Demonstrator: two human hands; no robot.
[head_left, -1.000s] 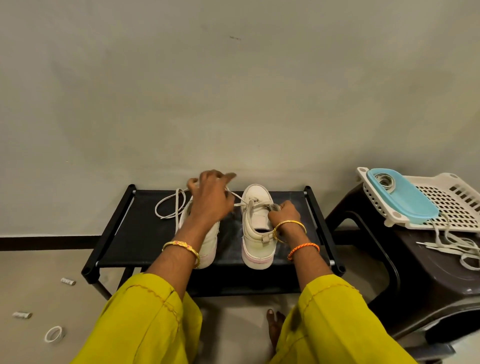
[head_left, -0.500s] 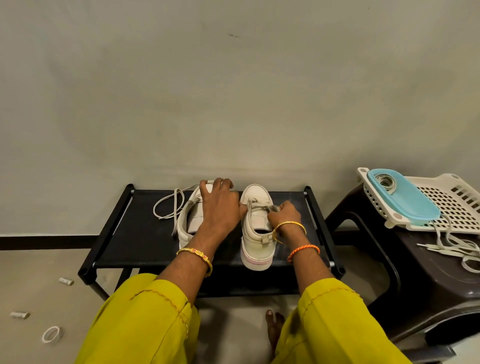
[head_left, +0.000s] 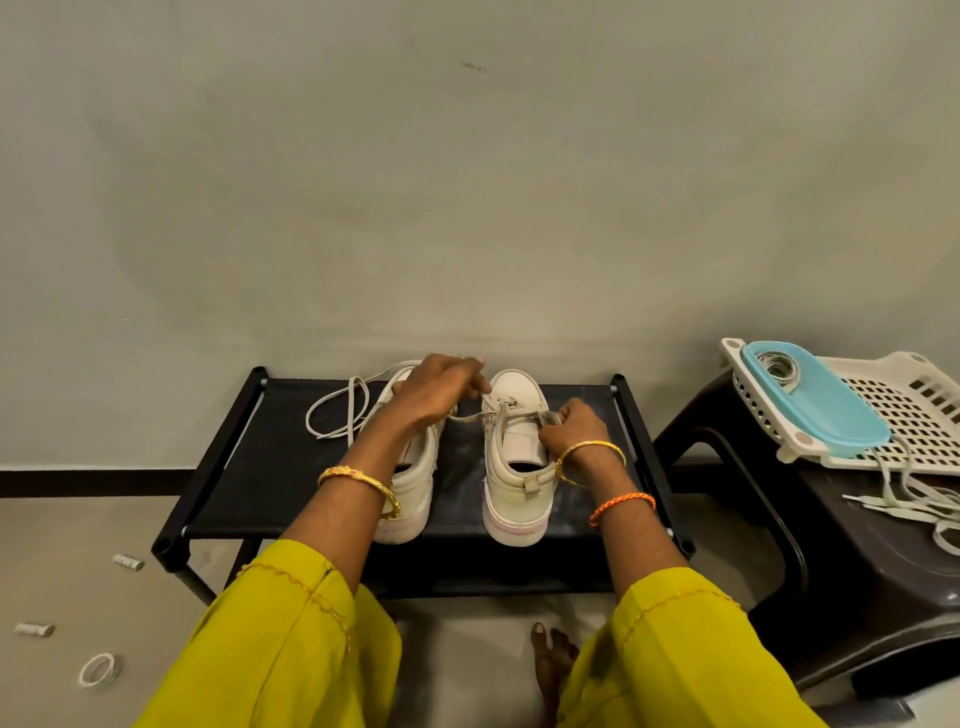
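Hands: left hand (head_left: 436, 389) pinches a strand of the white shoelace (head_left: 465, 417) just off the toe of the right-side sneaker (head_left: 517, 483); right hand (head_left: 571, 426), fingers curled, pinches the same lace at the eyelet row, 3 o'clock of the tongue. Sneaker stands upright on the black shoe rack (head_left: 249, 467), toe to 12 o'clock, the other sneaker (head_left: 415, 499) at its 9 o'clock. Judgement: lacing under way. Anchor with the right hand, draw slack toward 9 o'clock evenly, keep the lace flat, don't drag the shoe. A loose lace (head_left: 332, 415) lies at 10 o'clock; keep the two apart.
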